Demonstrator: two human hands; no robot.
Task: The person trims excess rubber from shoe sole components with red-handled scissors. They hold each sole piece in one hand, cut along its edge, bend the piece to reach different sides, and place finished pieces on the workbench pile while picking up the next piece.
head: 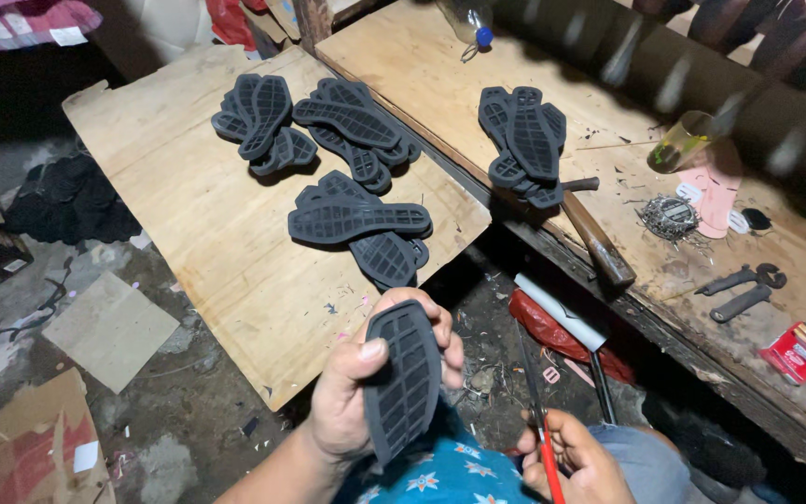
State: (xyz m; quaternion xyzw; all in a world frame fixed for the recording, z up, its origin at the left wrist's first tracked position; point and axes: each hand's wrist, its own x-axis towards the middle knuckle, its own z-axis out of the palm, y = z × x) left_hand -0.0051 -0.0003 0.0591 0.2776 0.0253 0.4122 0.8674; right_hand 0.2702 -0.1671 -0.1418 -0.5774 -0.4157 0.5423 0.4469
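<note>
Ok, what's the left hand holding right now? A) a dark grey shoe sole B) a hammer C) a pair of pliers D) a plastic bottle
A: the left hand grips a dark grey shoe sole with its grid tread facing the camera, thumb across its edge, while the right hand holds a thin red-handled tool.

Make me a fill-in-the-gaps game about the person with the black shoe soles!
1. The left hand holds one dark shoe ___.
2. The right hand grips a thin tool with a ___ handle.
3. On the nearer plywood board lie ___ piles of soles.
4. The hammer lies on the ___ workbench.

Missing words: sole; red; three; wooden
</note>
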